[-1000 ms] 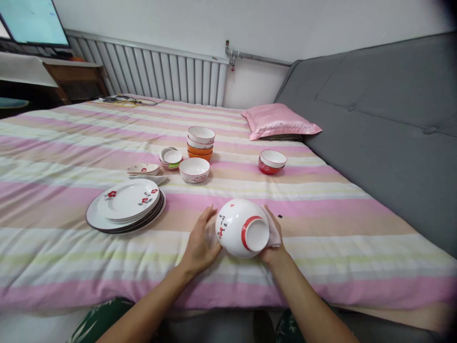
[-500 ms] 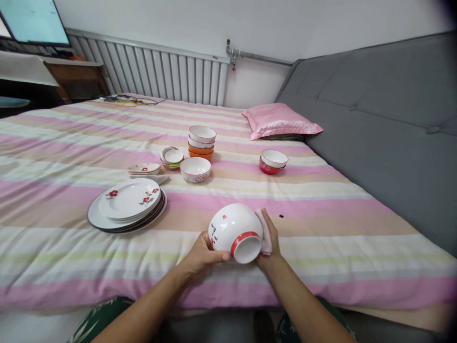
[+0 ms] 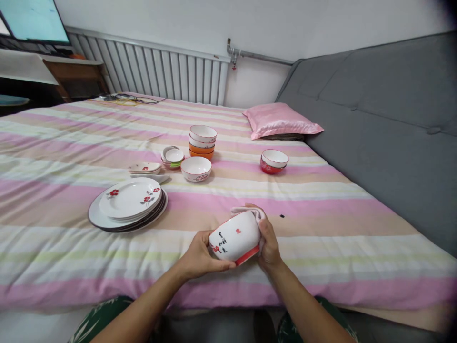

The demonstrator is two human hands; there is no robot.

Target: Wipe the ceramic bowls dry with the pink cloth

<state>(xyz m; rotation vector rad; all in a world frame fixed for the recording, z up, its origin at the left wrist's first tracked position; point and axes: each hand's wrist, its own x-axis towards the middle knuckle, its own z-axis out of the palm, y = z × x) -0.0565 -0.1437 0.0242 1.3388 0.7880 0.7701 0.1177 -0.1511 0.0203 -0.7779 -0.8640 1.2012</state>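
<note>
A white bowl (image 3: 237, 236) with a red foot, black writing and a red flower is held tilted between my two hands, above the bed's near side. My left hand (image 3: 200, 255) grips its left side, thumb near the foot and fingers behind. On the other side my right hand (image 3: 268, 240) is closed around a pale cloth (image 3: 260, 214), which it presses over the bowl's rim and right wall. The bowl's inside faces away from me and is hidden.
A striped bedspread (image 3: 332, 247) lies beneath everything. Left stands a stack of plates (image 3: 130, 197). Beyond are small dishes (image 3: 174, 156), a single white bowl (image 3: 196, 169), stacked white and orange bowls (image 3: 202, 143), and two nested bowls (image 3: 274, 162). A pink pillow (image 3: 282, 119) rests near the grey headboard (image 3: 374, 114).
The bowl has turned, so its foot faces more downward and its written side shows more. My right hand and the cloth have moved up over the rim.
</note>
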